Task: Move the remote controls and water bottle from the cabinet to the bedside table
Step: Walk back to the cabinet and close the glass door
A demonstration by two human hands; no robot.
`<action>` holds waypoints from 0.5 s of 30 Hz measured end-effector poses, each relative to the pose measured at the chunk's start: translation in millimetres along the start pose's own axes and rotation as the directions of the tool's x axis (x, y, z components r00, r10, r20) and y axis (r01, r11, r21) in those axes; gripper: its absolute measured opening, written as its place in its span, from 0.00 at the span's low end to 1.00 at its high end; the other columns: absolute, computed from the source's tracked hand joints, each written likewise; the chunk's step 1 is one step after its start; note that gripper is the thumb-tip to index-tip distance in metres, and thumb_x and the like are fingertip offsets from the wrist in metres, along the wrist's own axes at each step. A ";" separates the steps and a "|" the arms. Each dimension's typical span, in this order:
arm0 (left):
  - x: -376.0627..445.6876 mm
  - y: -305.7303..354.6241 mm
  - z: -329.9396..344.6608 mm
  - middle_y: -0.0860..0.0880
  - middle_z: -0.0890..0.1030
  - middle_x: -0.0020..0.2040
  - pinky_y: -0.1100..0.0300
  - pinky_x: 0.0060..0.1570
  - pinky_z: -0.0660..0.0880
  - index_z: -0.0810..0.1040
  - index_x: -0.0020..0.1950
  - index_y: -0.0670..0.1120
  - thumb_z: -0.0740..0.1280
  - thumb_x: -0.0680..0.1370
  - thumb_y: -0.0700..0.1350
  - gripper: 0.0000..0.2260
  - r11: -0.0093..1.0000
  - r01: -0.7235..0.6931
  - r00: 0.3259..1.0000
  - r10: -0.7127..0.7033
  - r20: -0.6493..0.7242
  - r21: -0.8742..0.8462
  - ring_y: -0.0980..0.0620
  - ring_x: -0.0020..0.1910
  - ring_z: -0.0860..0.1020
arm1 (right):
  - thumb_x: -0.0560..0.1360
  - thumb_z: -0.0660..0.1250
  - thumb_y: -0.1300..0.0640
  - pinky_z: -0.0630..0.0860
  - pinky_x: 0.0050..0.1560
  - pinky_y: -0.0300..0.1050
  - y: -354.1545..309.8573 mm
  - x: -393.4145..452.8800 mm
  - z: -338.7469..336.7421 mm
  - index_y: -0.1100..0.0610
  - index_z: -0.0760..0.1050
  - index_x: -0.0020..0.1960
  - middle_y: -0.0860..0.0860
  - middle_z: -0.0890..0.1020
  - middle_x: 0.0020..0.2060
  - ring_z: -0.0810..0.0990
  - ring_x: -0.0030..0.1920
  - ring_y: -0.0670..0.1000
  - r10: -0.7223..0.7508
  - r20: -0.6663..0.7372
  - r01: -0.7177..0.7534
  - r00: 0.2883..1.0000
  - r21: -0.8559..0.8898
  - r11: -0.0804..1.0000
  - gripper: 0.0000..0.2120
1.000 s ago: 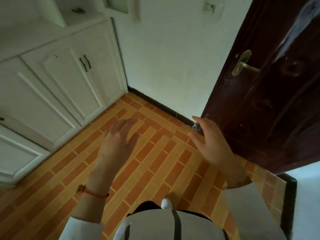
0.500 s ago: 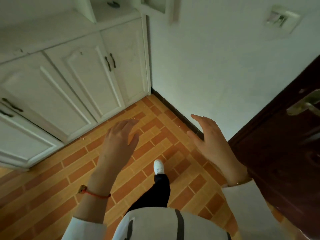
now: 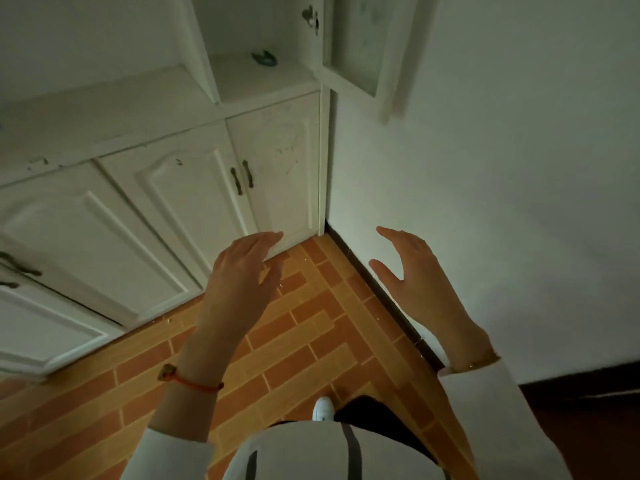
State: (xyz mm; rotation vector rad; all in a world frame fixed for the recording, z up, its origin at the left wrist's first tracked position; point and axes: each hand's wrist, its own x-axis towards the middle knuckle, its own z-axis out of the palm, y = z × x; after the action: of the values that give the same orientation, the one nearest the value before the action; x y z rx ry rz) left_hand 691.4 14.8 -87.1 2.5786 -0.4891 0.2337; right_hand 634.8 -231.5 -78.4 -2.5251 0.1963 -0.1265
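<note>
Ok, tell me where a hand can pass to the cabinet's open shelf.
The shelf is bare left of the small dark object; the glass door crowds its right side. Both the left hand and the right hand hold nothing.

Both arms are out in front, raised at chest level. The left hand (image 3: 242, 268) is palm down, fingers loosely spread and relaxed, a red cord round its wrist. The right hand (image 3: 412, 271) is turned edge-on, thumb apart from straight fingers. Neither hand holds anything; white sleeves cover both forearms.
</note>
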 end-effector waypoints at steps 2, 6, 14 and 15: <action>23.4 -4.4 2.8 0.51 0.78 0.64 0.52 0.66 0.71 0.73 0.69 0.50 0.65 0.79 0.46 0.18 1.000 0.010 1.000 -0.010 -0.009 0.003 0.51 0.64 0.75 | 0.71 0.52 0.34 0.63 0.72 0.51 4.9 28.5 0.2 0.49 0.61 0.74 0.49 0.67 0.73 0.64 0.73 0.51 -0.007 0.008 0.007 1.000 0.016 1.000 0.35; 69.9 -13.3 10.9 0.49 0.78 0.63 0.51 0.65 0.72 0.74 0.68 0.48 0.66 0.78 0.45 0.18 0.999 0.036 0.999 -0.036 -0.034 0.000 0.49 0.64 0.76 | 0.76 0.58 0.41 0.61 0.70 0.47 16.3 89.7 4.5 0.50 0.62 0.74 0.50 0.68 0.72 0.63 0.73 0.51 -0.033 0.022 0.032 0.999 0.020 0.999 0.29; 176.5 -23.9 36.1 0.51 0.77 0.66 0.51 0.68 0.70 0.72 0.70 0.49 0.64 0.79 0.46 0.18 0.994 0.112 0.991 -0.110 -0.075 0.016 0.51 0.66 0.73 | 0.77 0.61 0.45 0.62 0.71 0.47 36.8 222.4 4.8 0.50 0.62 0.74 0.50 0.68 0.72 0.64 0.73 0.52 -0.116 0.040 0.115 0.992 0.017 0.993 0.27; 191.6 -24.3 38.6 0.50 0.77 0.66 0.51 0.68 0.69 0.72 0.69 0.49 0.64 0.79 0.46 0.18 0.992 0.122 0.989 -0.120 -0.088 0.021 0.51 0.66 0.73 | 0.77 0.61 0.45 0.62 0.71 0.49 37.3 241.0 3.2 0.50 0.62 0.74 0.51 0.68 0.73 0.64 0.73 0.52 -0.128 0.047 0.127 0.991 0.015 0.992 0.27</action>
State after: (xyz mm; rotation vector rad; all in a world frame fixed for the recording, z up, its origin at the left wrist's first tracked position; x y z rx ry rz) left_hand 879.9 -42.1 -82.6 2.5999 -0.2985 0.3091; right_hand 868.3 -300.7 -91.2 -2.5254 0.0146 -0.1167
